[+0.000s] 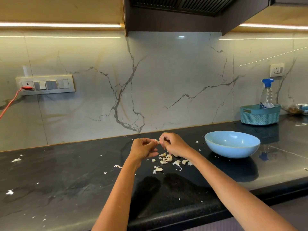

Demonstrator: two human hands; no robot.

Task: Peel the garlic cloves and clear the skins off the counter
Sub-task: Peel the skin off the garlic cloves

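My left hand (pixel 144 147) and my right hand (pixel 173 143) meet above the black counter (pixel 66 180), both pinching one small garlic clove (pixel 157 141) between their fingertips. Under the hands lies a loose pile of garlic cloves (pixel 166 159) mixed with white skins (pixel 177 163). One more clove (pixel 158 169) sits a little nearer to me. Bits of skin are scattered across the counter, such as a scrap (pixel 16 159) at the far left. A light blue bowl (pixel 232 144) stands to the right of the pile.
A teal perforated basket (pixel 260 115) holding a spray bottle (pixel 267 93) stands at the back right by the marble wall. A switch panel (pixel 45 85) with a red cable (pixel 10 102) is on the wall at left. A dark hood (pixel 183 14) hangs overhead.
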